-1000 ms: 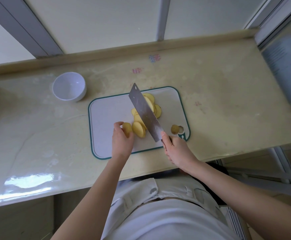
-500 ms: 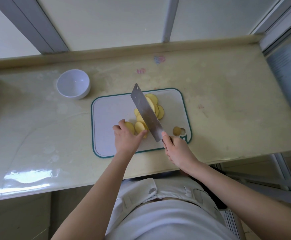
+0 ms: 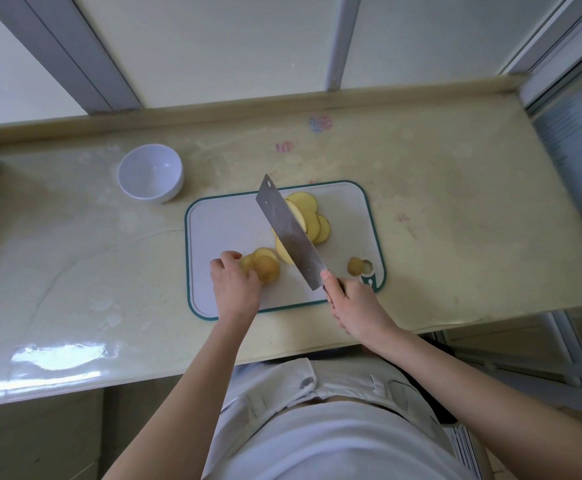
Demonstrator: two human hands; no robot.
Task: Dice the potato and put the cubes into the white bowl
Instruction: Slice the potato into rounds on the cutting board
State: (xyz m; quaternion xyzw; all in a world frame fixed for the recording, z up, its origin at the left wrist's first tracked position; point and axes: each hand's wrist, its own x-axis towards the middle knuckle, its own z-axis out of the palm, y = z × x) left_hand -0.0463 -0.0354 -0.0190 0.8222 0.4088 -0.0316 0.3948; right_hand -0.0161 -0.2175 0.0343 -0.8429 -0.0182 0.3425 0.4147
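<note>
Two hands were over the white, green-rimmed chopping board (image 3: pixel 227 223): left hand (image 3: pixel 236 287), grip curled on yellow potato slices (image 3: pixel 265 268); right hand (image 3: pixel 357 304), grip wrapped round the steel cleaver (image 3: pixel 288 233). The round white bowl (image 3: pixel 168 192) stood well apart, far-left.

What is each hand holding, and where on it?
Right hand grips the knife by its handle, just behind the blade. Left hand holds a few potato slices by their left edges, on the board.
</note>
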